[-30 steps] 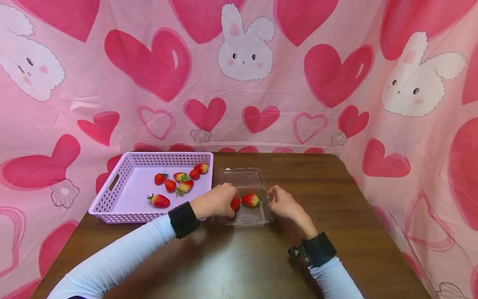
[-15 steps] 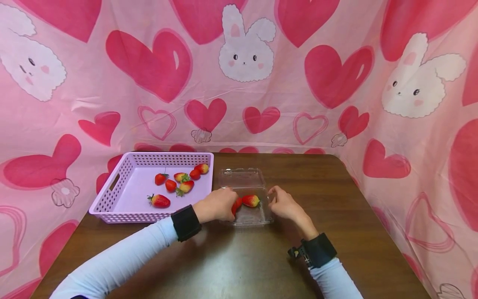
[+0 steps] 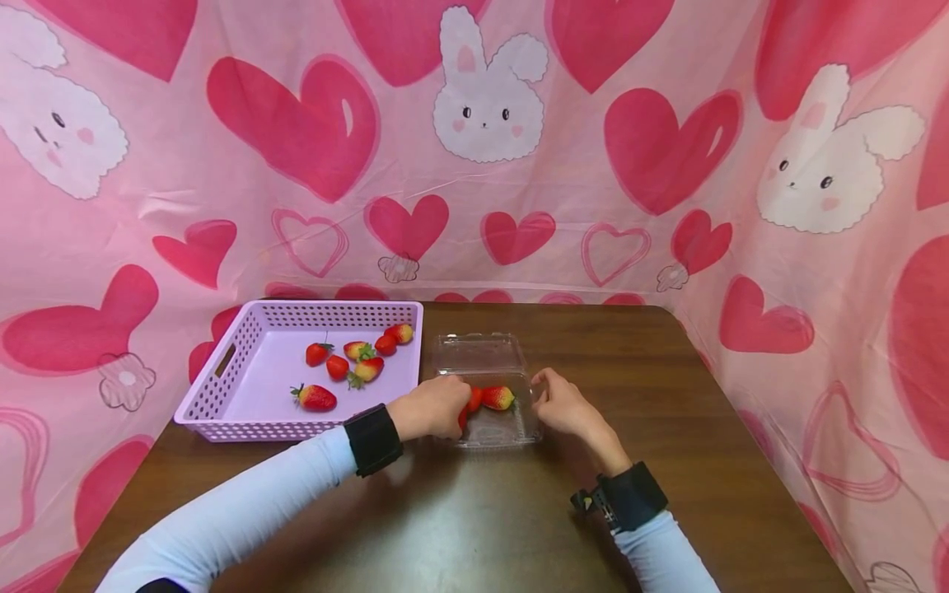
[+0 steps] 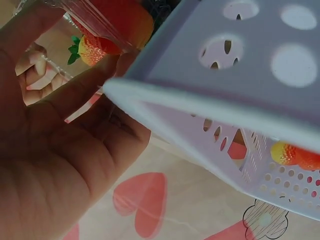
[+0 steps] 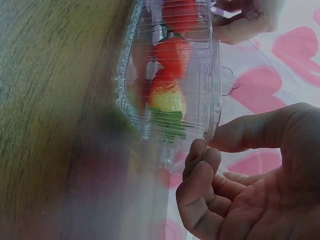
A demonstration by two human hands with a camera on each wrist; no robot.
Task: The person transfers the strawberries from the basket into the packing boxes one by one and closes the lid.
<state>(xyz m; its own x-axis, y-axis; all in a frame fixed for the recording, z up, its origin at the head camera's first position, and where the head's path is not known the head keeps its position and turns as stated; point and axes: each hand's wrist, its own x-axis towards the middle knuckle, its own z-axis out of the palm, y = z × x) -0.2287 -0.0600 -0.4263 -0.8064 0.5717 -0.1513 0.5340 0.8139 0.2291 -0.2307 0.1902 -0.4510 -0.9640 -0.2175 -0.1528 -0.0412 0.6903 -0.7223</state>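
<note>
A clear hinged plastic clamshell box [image 3: 504, 430] lies on the table with its lid folded back. In the head view, my left hand [image 3: 437, 406] covers its left side; in the left wrist view, bent fingers [image 4: 80, 92] and thumb meet the plastic edge beside a strawberry [image 4: 117, 20]. On the opposite side my right hand [image 5: 245, 175] pinches the box rim at a corner between thumb and fingertips. Through the wall, the right wrist view shows three strawberries in a row; the end one [image 5: 167, 100] is yellow-tipped with green leaves. The strawberry nearest my left hand is partly hidden.
A lilac perforated basket [image 3: 245, 432] stands left of the box, its edge close to my left hand. Several strawberries [image 3: 317, 399] lie in it. A pink curtain [image 3: 593, 247] with hearts and rabbits surrounds the brown table [image 3: 445, 527].
My left hand has moved slightly down along the box's left side, and more of the red strawberries beside it now shows. My right hand has stayed at the box's right rim.
</note>
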